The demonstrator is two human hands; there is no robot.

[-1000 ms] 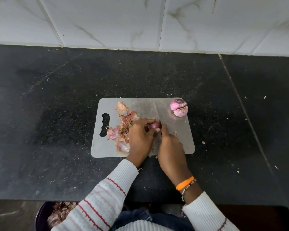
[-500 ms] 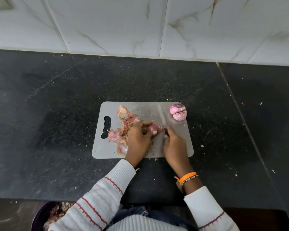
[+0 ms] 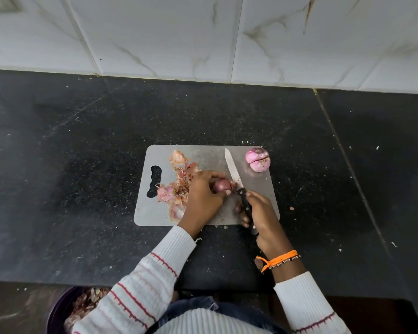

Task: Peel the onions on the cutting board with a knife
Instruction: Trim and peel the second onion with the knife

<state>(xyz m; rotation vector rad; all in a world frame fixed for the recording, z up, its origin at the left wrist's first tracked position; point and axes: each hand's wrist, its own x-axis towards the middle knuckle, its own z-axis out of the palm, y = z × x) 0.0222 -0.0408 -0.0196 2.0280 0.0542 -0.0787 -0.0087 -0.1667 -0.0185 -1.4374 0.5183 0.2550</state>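
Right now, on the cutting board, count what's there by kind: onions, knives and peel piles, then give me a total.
Onions: 2, one unpeeled onion gripped by the left hand, one peeled onion at the far right corner of the cutting board
Knives: 1, the knife held by the right hand
Peel piles: 1, the peel pile
Total: 4

Black countertop point(image 3: 82, 165) — white tiles point(image 3: 155, 32)

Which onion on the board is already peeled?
The pale pink onions at the board's far right corner, lying free. The darker onion in the left hand, beside the knife, still has skin.
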